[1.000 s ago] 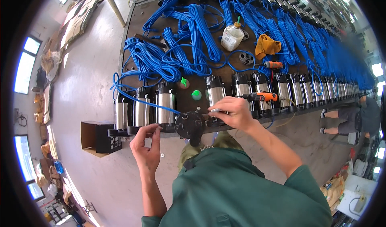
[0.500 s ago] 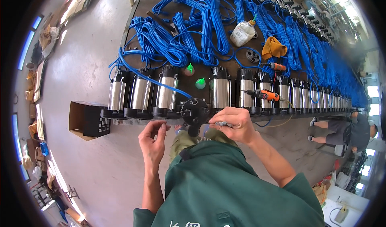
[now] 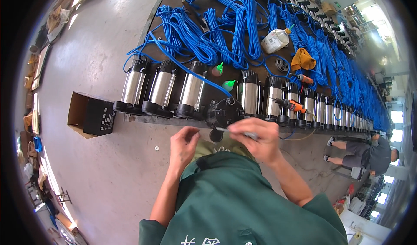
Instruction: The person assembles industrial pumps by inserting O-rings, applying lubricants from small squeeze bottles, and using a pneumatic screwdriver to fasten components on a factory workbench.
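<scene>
A black round pump end (image 3: 224, 113) with a blue cable running into it stands at the bench's front edge, its round black lug toward me. My right hand (image 3: 259, 137) is just right of it, closed around a few small silver bolts (image 3: 250, 135), blurred by motion. A thin metal piece reaches from its fingertips toward the lug. My left hand (image 3: 184, 145) hovers left of the lug, thumb and fingers brought together; whether something small is between them I cannot make out.
Steel-and-black pumps (image 3: 193, 88) line the bench edge both ways. Behind lie blue cable coils (image 3: 191, 34), a white bottle (image 3: 276, 41), green-capped bottles (image 3: 228, 85), an orange cloth (image 3: 303, 59) and an orange power driver (image 3: 295, 106). A carton (image 3: 91, 114) is at left; a person (image 3: 369, 153) at right.
The view has shifted, so the bench sits further right and tilted. My right hand has moved over the lug's right side, and my left fingers have drawn closer together. A small white ring now shows against the floor.
</scene>
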Demonstrator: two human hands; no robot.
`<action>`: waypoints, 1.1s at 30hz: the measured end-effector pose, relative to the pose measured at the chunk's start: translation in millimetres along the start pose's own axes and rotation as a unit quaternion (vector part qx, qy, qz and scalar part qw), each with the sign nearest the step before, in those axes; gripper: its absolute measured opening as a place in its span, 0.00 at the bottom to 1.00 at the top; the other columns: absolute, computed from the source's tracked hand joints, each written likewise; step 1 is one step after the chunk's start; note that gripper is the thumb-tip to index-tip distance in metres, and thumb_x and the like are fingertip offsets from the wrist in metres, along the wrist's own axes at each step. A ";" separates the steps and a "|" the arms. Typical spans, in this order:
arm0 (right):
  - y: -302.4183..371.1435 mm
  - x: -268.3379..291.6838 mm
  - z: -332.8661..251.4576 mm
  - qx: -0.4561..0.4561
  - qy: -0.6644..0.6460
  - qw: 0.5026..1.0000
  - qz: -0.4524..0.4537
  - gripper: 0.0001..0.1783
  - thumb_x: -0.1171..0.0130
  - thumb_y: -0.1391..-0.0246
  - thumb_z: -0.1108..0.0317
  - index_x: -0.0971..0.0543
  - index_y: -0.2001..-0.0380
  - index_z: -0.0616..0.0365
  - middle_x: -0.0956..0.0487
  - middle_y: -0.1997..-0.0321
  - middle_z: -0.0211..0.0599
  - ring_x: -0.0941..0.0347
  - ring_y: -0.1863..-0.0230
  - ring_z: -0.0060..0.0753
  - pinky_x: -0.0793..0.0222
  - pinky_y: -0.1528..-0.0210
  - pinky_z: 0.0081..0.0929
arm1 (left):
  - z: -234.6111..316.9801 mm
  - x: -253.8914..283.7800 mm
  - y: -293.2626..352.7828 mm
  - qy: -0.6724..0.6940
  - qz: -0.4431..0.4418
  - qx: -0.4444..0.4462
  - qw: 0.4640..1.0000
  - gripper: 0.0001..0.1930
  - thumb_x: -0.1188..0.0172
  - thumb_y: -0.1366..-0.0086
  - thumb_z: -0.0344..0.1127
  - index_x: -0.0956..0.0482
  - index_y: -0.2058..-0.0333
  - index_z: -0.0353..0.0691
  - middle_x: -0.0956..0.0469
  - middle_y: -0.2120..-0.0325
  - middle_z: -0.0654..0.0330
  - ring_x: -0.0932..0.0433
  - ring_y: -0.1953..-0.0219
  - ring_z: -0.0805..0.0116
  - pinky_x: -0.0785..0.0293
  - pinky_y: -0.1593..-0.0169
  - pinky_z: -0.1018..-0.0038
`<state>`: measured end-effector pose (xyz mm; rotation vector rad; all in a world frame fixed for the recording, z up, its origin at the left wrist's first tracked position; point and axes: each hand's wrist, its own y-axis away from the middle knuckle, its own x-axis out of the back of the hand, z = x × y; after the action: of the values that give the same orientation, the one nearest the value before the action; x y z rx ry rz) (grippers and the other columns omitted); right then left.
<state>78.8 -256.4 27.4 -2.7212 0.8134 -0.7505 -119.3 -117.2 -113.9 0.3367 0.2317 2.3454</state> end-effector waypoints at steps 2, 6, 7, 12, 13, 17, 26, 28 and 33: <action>-8.5 -18.0 18.4 0.002 0.006 1.000 0.005 0.11 0.26 0.52 0.81 0.12 0.64 0.60 0.12 0.63 0.40 0.14 0.65 0.32 0.18 0.64 0.25 | -15.0 -7.8 -5.3 -0.033 -0.029 0.004 0.999 0.09 0.35 0.35 0.27 0.17 0.57 0.32 0.15 0.71 0.57 0.20 0.70 0.73 0.23 0.62 0.73; -6.7 -17.5 19.6 -0.009 0.015 0.999 -0.042 0.10 0.27 0.52 0.81 0.12 0.64 0.60 0.12 0.63 0.39 0.13 0.63 0.33 0.17 0.62 0.26 | -14.9 -18.5 -9.0 -0.043 -0.032 -0.003 0.999 0.11 0.36 0.35 0.26 0.17 0.55 0.32 0.15 0.68 0.55 0.17 0.66 0.71 0.22 0.59 0.74; -8.0 -12.3 16.9 -0.005 0.025 0.998 -0.059 0.11 0.27 0.53 0.83 0.11 0.65 0.59 0.12 0.63 0.39 0.13 0.62 0.33 0.16 0.61 0.25 | -10.9 -23.0 -11.1 -0.036 -0.026 -0.014 0.999 0.12 0.36 0.35 0.27 0.18 0.54 0.32 0.14 0.67 0.53 0.17 0.66 0.70 0.21 0.59 0.73; -5.9 2.2 17.6 0.039 0.051 0.993 -0.104 0.10 0.29 0.52 0.77 0.12 0.63 0.57 0.13 0.62 0.35 0.14 0.64 0.38 0.18 0.63 0.29 | 16.7 -32.9 -7.8 -0.017 0.003 -0.084 0.996 0.13 0.38 0.33 0.24 0.20 0.51 0.32 0.15 0.65 0.56 0.18 0.65 0.71 0.21 0.57 0.74; -2.5 2.0 18.7 0.041 0.067 0.993 -0.092 0.10 0.30 0.51 0.76 0.12 0.63 0.56 0.13 0.62 0.34 0.15 0.65 0.39 0.19 0.64 0.30 | 29.4 -35.8 -4.0 -0.016 0.010 -0.115 0.993 0.13 0.38 0.33 0.23 0.20 0.50 0.32 0.15 0.65 0.56 0.19 0.65 0.72 0.22 0.58 0.74; 3.1 5.7 27.3 -0.003 0.123 0.992 -0.010 0.21 0.26 0.50 0.67 0.16 0.52 0.58 0.15 0.60 0.35 0.18 0.64 0.36 0.20 0.64 0.30 | 60.7 -43.6 4.2 -0.018 0.030 -0.225 0.974 0.17 0.41 0.34 0.19 0.22 0.47 0.33 0.19 0.60 0.56 0.20 0.65 0.71 0.23 0.60 0.75; 79.7 176.5 233.9 -0.571 -0.310 0.675 0.350 0.17 0.33 0.39 0.51 0.21 0.56 0.51 0.18 0.66 0.34 0.17 0.67 0.31 0.29 0.77 0.21 | 94.9 -51.8 -4.7 -0.096 0.042 -0.309 0.945 0.09 0.34 0.38 0.22 0.17 0.58 0.34 0.20 0.64 0.55 0.21 0.71 0.68 0.24 0.67 0.75; 79.8 195.3 267.7 -0.632 -0.362 0.604 0.325 0.18 0.37 0.36 0.49 0.23 0.55 0.51 0.19 0.66 0.38 0.16 0.67 0.34 0.28 0.80 0.22 | 87.3 -51.0 -9.4 -0.119 0.044 -0.330 0.935 0.07 0.33 0.38 0.22 0.15 0.61 0.35 0.20 0.65 0.56 0.21 0.71 0.67 0.24 0.67 0.75; 105.6 185.2 333.8 -0.592 -0.310 0.671 0.319 0.17 0.42 0.33 0.49 0.23 0.54 0.49 0.16 0.66 0.38 0.15 0.70 0.39 0.25 0.76 0.28 | 65.4 -41.7 -15.6 -0.153 0.047 -0.399 0.903 0.10 0.31 0.42 0.23 0.15 0.60 0.35 0.20 0.64 0.56 0.20 0.66 0.61 0.24 0.64 0.71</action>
<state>339.0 -431.5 -214.6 -2.6596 2.3759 1.2352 -60.2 -131.0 -63.1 0.2964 -0.8932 2.2167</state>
